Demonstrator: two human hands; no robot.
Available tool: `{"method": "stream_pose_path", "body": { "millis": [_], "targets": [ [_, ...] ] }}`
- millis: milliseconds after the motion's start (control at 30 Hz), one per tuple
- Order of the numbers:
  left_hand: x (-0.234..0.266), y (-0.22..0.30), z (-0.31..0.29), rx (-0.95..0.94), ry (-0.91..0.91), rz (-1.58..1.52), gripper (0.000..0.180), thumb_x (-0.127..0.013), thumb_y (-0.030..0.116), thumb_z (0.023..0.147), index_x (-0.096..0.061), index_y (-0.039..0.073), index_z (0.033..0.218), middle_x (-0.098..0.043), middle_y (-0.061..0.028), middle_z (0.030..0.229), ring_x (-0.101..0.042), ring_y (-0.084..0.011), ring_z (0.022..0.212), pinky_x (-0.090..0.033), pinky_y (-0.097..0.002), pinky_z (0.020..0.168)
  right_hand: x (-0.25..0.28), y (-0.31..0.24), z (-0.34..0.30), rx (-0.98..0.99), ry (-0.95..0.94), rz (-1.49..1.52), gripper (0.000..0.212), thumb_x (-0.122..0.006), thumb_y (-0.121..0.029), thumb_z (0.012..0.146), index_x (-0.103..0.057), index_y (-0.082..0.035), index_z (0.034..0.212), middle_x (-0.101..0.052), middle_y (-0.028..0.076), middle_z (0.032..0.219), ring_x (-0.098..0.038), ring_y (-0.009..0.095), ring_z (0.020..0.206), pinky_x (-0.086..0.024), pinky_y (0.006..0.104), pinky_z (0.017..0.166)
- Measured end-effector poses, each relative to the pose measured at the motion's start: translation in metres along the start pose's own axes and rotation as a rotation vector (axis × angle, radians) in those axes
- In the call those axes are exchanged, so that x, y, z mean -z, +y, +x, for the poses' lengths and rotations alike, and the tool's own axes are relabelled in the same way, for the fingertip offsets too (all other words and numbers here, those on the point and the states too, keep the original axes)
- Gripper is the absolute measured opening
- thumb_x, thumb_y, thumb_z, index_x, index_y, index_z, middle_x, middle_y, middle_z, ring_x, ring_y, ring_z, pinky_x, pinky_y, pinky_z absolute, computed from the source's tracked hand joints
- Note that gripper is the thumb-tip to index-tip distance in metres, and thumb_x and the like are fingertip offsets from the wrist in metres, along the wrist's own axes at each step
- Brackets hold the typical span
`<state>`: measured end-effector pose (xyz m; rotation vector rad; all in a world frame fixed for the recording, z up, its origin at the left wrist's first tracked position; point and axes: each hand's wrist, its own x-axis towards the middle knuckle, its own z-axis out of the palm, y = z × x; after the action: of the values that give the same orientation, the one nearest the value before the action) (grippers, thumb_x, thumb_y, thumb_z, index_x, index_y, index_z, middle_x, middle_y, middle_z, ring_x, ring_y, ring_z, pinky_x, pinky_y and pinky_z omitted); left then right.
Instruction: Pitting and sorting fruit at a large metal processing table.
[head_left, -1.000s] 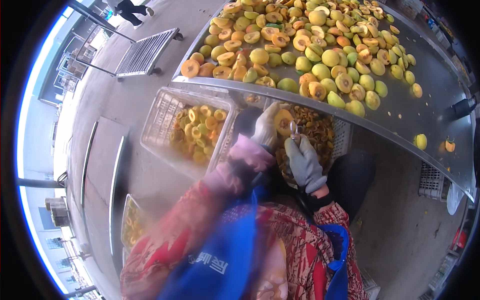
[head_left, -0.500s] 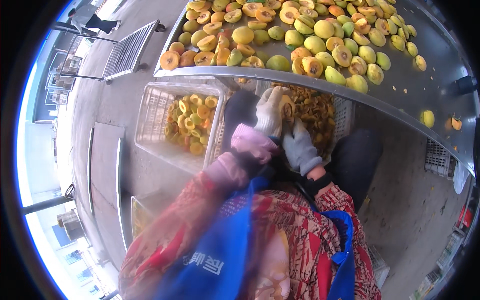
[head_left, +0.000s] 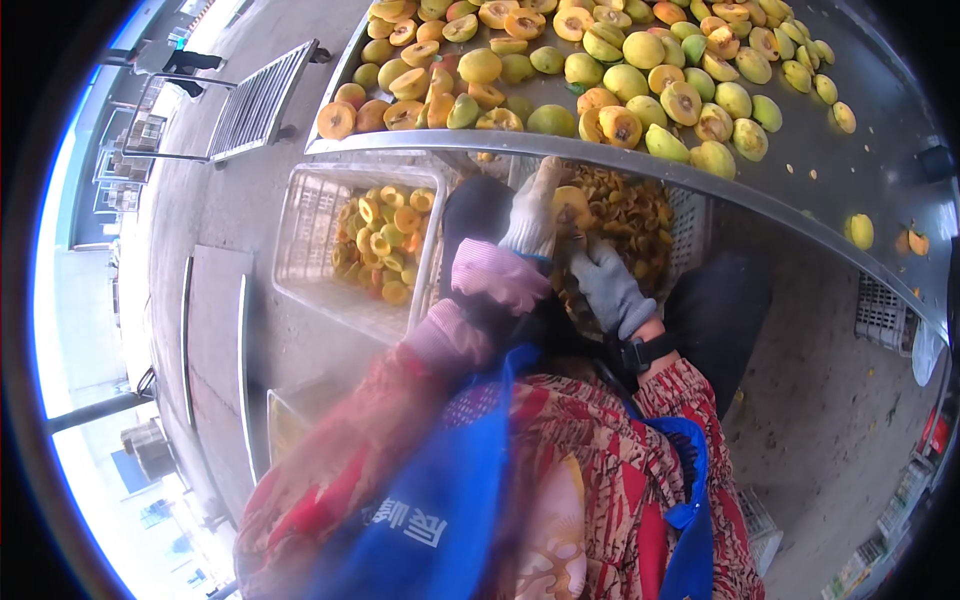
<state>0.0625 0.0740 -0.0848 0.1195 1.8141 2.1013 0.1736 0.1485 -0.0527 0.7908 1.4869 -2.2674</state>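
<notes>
My left hand [head_left: 532,222], in a white knitted glove with a pink sleeve cuff, is closed round a yellow peach half [head_left: 571,204] just below the table's front edge. Beside it, my right hand [head_left: 610,290], in a grey glove, has its fingers pressed together near the lower side of the peach half. Whatever the right fingers grip is too small and hidden to make out. Both hands are above a crate of brownish-orange peach scraps [head_left: 630,225] between my knees.
A metal table [head_left: 810,165] carries many whole and halved peaches [head_left: 600,70]. To the left, a white plastic crate [head_left: 300,225] holds yellow peach halves [head_left: 385,245]. A slatted cart [head_left: 260,105] and a distant person [head_left: 180,62] are at the upper left.
My right hand has drawn slightly down and right, away from the peach half. The left hand still holds the peach half, which now shows a paler, smoother surface.
</notes>
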Motion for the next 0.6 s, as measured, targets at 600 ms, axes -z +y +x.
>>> {"method": "stream_pose_path", "body": {
  "millis": [600],
  "targets": [
    [-0.014, 0.042, -0.024, 0.351, -0.134, 0.053, 0.023, -0.060, 0.022, 0.083, -0.062, 0.000, 0.076, -0.059, -0.0068, 0.057, -0.050, -0.0136, 0.045, -0.038, -0.0246, 0.044, 0.028, 0.001, -0.011, -0.184, -0.414, 0.289, 0.020, -0.046, -0.019, 0.093, -0.047, -0.017, 0.073, -0.035, -0.007, 0.051, -0.031, 0.006, 0.035, -0.026, 0.0222, 0.034]
  ]
}}
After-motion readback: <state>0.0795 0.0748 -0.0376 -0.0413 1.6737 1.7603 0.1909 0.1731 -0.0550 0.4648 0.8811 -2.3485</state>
